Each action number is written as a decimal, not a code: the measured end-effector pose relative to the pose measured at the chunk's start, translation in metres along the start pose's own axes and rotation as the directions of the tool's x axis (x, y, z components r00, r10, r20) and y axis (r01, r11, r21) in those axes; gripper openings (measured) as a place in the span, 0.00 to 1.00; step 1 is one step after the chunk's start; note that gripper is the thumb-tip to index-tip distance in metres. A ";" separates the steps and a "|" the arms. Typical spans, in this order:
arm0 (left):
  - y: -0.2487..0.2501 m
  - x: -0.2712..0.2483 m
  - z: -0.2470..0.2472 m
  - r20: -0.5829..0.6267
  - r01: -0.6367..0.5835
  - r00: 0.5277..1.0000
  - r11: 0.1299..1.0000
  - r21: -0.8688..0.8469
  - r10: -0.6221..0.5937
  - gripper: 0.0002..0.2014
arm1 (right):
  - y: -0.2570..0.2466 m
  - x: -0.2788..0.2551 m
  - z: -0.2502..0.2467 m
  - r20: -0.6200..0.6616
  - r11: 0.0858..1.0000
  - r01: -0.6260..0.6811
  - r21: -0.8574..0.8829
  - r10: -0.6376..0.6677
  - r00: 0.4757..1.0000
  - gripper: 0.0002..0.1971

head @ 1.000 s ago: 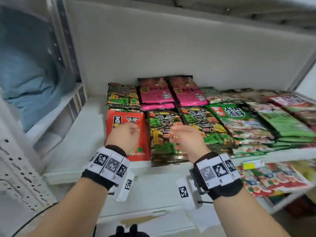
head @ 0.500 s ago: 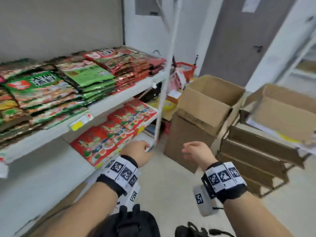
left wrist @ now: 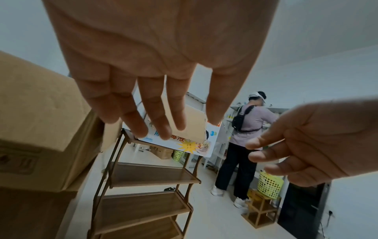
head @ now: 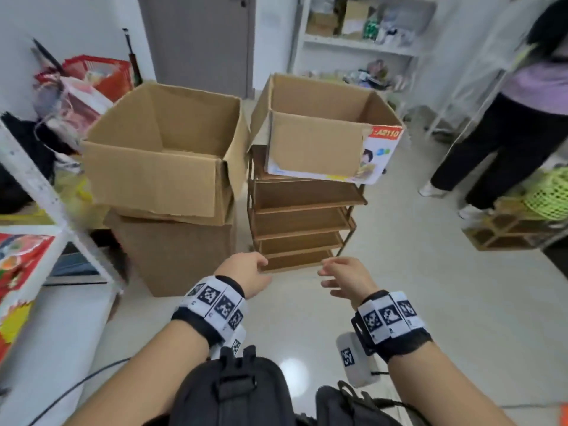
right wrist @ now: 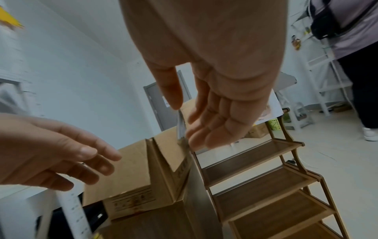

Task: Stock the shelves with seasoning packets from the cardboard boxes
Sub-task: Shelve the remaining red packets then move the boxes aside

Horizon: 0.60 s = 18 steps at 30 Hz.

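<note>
Two open cardboard boxes face me. The left box (head: 159, 155) sits on top of another box (head: 175, 256). The right box (head: 319, 130), with a printed side, rests on a brown wooden rack (head: 301, 216). Their insides show no packets from here. My left hand (head: 246, 273) and right hand (head: 344, 279) hover in front of the rack, below the boxes, both empty with fingers relaxed. The wrist views show the left hand (left wrist: 155, 113) and right hand (right wrist: 206, 122) with fingers spread. A red seasoning packet (head: 18, 262) lies on the white shelf (head: 58, 250) at the far left.
Another person (head: 522, 118) stands at the right by white shelving (head: 362, 44). A green basket (head: 550, 195) sits on a low wooden stool. A red basket (head: 101, 72) and bags crowd the back left. A grey door (head: 199, 41) is behind the boxes. Black bags hang at my waist.
My view has swung from the stocked shelf rightward to the cardboard boxes. Both hands left the packets on the shelf and now hover empty before the wooden rack.
</note>
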<state>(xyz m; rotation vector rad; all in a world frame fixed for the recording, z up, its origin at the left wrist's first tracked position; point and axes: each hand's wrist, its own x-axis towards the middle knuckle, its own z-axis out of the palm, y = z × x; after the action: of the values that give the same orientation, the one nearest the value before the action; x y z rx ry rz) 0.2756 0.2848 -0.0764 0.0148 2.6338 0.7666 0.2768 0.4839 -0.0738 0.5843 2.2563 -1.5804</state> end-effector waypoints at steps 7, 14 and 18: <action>0.036 0.128 -0.069 0.001 -0.168 0.986 0.983 0.076 0.169 0.20 | -0.064 0.096 -0.002 -0.052 0.995 -0.044 0.094 0.049 0.997 0.06; 0.095 0.211 -0.144 -0.147 -0.365 0.916 0.928 0.074 0.372 0.17 | -0.163 0.176 -0.070 -0.189 0.958 0.178 0.223 -0.136 0.972 0.06; 0.128 0.268 -0.194 -0.357 -0.426 0.815 0.889 0.167 0.457 0.17 | -0.246 0.236 -0.111 -0.246 0.884 0.402 0.239 -0.345 0.906 0.08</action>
<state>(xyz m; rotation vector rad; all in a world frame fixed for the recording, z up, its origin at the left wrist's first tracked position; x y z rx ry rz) -0.0565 0.3259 0.0409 0.5790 3.0875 0.8843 -0.0542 0.5481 0.0489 0.4001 2.4134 -2.1517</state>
